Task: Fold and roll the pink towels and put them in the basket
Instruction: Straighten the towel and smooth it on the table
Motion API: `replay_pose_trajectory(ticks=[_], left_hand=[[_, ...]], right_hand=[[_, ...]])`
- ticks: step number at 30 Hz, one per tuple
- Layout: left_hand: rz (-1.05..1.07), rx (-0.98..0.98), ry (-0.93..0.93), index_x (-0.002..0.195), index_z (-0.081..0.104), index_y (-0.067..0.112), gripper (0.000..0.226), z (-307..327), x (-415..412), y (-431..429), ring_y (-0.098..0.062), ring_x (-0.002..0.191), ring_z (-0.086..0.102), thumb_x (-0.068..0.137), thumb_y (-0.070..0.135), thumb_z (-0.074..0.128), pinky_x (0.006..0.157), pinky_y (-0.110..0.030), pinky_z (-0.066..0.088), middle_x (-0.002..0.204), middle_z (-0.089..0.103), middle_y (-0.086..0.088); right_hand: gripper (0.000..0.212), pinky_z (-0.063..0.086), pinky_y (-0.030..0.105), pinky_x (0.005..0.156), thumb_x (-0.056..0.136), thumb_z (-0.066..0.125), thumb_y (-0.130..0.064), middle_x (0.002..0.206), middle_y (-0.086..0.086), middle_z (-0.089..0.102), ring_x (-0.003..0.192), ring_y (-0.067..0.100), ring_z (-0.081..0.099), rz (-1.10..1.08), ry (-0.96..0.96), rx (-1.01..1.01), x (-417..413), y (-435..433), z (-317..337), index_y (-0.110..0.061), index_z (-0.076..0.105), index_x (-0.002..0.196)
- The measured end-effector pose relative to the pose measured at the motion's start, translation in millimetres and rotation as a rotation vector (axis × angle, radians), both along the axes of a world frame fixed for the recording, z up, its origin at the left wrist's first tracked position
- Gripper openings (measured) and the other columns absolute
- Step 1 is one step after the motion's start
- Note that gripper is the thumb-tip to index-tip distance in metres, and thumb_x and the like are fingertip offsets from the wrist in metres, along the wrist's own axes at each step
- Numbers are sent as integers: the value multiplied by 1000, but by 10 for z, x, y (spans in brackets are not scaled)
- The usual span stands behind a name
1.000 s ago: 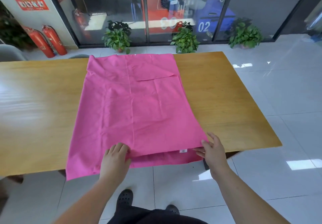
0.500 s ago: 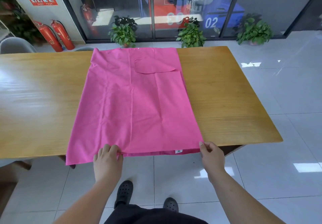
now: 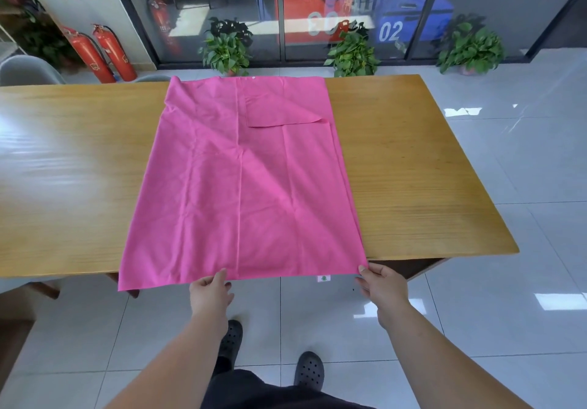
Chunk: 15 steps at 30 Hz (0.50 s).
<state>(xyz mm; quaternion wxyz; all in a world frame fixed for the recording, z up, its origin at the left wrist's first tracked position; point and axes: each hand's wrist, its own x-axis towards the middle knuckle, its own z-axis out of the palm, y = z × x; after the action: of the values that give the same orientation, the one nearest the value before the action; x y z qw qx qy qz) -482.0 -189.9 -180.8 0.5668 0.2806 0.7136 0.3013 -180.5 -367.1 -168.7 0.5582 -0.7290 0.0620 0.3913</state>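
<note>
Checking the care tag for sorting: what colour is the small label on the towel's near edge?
White with a small green mark, on the label in the head view.

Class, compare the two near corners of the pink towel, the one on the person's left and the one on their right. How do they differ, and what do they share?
The left near corner hangs free; the right near corner is pinched by the right hand. The left corner droops lower over the table edge than the right one. The left corner appears to be a single layer; the right seems folded over. The left hand holds the near edge mid-way. Both belong to the same pink towel.

Wooden table (image 3: pixel 413 167), fire extinguishers (image 3: pixel 101 54) (two, perhaps three), potted plants (image 3: pixel 227 51).
</note>
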Motion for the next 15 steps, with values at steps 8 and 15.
replay_pose_trajectory(ticks=[8, 15], left_hand=[[122, 114, 91, 105, 60, 12, 22, 165, 140, -13, -24, 77, 71, 93, 7, 78, 84, -47, 65, 99, 65, -7], [62, 156, 237, 92, 60, 19, 28, 213, 91, -54, -34, 78, 74, 86, 24, 88, 72, -48, 63, 88, 73, -12]], right_hand=[[28, 61, 39, 92, 87, 86, -8, 103, 13, 79, 87, 21, 72, -66, -12, 53, 65, -36, 42, -10, 73, 111], [35, 60, 46, 99, 94, 81, -16, 95, 6, 76, 84, 20, 67, -30, 4, 13, 34, 1, 4, -9, 74, 128]])
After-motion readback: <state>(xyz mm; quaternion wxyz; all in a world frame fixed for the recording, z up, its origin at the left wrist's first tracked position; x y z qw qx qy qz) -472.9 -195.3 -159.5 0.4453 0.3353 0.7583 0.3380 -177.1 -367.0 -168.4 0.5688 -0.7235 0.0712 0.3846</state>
